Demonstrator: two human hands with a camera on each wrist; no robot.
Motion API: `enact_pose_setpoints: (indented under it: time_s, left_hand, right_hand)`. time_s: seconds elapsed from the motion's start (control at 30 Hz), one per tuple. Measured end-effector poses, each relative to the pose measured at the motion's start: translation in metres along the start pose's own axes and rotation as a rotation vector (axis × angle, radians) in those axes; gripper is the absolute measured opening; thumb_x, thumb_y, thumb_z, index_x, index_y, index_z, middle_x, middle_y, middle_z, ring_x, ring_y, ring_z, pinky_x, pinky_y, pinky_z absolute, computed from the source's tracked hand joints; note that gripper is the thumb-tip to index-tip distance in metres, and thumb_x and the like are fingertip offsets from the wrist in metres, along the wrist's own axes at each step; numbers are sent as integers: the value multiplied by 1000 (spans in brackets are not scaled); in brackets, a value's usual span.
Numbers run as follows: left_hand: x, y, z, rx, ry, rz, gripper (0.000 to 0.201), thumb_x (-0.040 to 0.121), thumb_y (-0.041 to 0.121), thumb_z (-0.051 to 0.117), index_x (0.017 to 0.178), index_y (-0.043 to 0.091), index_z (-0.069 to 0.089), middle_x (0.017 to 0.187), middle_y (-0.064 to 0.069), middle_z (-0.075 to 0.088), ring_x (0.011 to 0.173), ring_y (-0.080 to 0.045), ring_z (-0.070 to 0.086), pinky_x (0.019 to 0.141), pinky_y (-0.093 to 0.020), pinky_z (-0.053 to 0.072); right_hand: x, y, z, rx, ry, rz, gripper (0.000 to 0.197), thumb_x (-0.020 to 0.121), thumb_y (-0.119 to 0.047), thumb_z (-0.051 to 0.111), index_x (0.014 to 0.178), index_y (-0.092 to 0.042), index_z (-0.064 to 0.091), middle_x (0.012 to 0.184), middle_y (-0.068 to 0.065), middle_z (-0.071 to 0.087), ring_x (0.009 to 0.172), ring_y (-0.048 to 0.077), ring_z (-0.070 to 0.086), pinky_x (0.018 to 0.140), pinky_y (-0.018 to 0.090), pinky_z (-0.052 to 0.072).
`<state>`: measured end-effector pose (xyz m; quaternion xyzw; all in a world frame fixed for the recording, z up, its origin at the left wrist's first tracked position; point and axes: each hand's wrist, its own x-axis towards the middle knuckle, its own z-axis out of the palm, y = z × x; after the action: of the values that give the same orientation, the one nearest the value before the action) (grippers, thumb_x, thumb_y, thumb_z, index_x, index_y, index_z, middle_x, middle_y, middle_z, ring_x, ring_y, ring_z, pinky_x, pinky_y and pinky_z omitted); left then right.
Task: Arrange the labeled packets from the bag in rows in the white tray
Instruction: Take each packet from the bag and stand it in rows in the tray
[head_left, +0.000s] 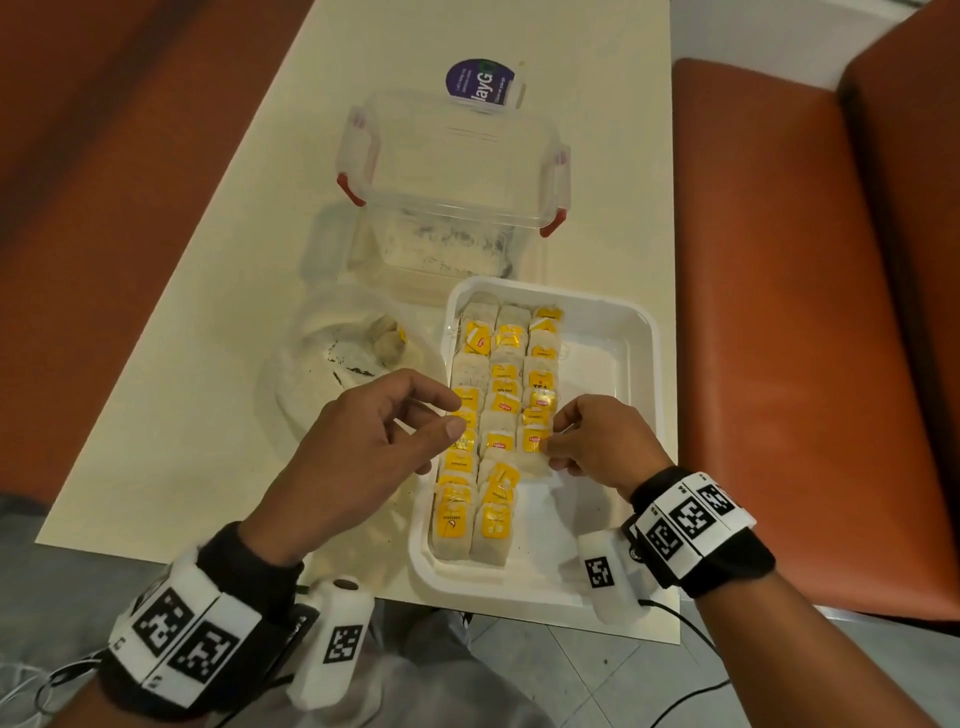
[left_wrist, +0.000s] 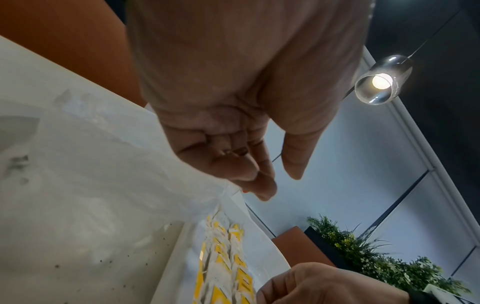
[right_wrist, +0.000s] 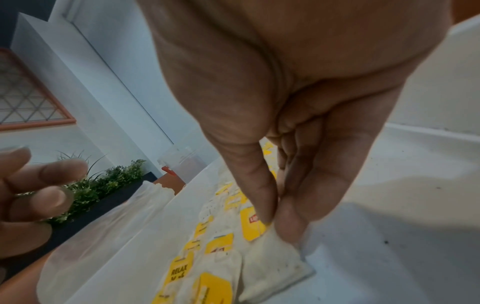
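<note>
The white tray (head_left: 597, 374) holds tea-bag packets with yellow labels (head_left: 501, 405) in three columns; the right column stops short of the near end. My right hand (head_left: 546, 442) pinches one packet (right_wrist: 272, 267) between thumb and forefinger at the near end of that right column, and the packet lies on the tray floor (right_wrist: 389, 205). My left hand (head_left: 452, 414) hovers over the tray's left edge with loosely curled fingers and holds nothing; the left wrist view shows the left hand (left_wrist: 279, 185) empty too. The clear plastic bag (head_left: 322, 374) lies left of the tray with a few packets (head_left: 387, 338) inside.
A clear lidded box with red latches (head_left: 447, 171) stands behind the tray on the cream table (head_left: 182, 338). A purple round label (head_left: 480, 83) lies beyond it. Orange-brown seats flank the table on both sides. The tray's right part is bare.
</note>
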<state>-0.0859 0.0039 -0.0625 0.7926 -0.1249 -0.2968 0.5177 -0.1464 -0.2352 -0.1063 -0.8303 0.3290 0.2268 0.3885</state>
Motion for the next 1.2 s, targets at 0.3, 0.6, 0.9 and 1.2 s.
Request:
enact_pose_setpoints:
  time_s: [0.3, 0.6, 0.9, 1.2]
  left_hand:
    - [3, 3, -15, 0, 64, 13, 12, 85, 36, 71, 97, 33, 70, 80, 9, 71, 66, -14, 70, 63, -27, 47]
    - [44, -9, -58, 627, 227, -32, 20, 89, 47, 66, 105, 36, 64, 91, 17, 70, 83, -12, 66, 68, -30, 46]
    - [95, -29, -39, 926, 145, -18, 42, 92, 45, 60, 130, 29, 55, 122, 0, 65, 104, -28, 63, 73, -33, 43]
    - [112, -36, -29, 957, 170, -83, 48, 86, 55, 64, 121, 25, 54, 115, -2, 60, 99, -33, 63, 69, -35, 39]
  right_hand:
    - [5, 5, 2, 35, 33, 1, 24, 79, -9, 73, 83, -18, 51, 66, 3, 74, 76, 30, 75, 81, 51, 60]
    - [5, 8, 1, 41, 35, -22, 18, 85, -13, 71, 80, -15, 54, 69, 4, 75, 72, 25, 75, 80, 51, 60]
    - [-12, -19, -8, -135, 147, -270, 21, 87, -43, 70, 81, -28, 55, 85, -8, 67, 76, 15, 64, 73, 38, 52]
    - [0, -88, 19, -221, 98, -572, 29, 91, -53, 60, 119, -47, 57, 106, -6, 51, 89, 10, 56, 77, 34, 50]
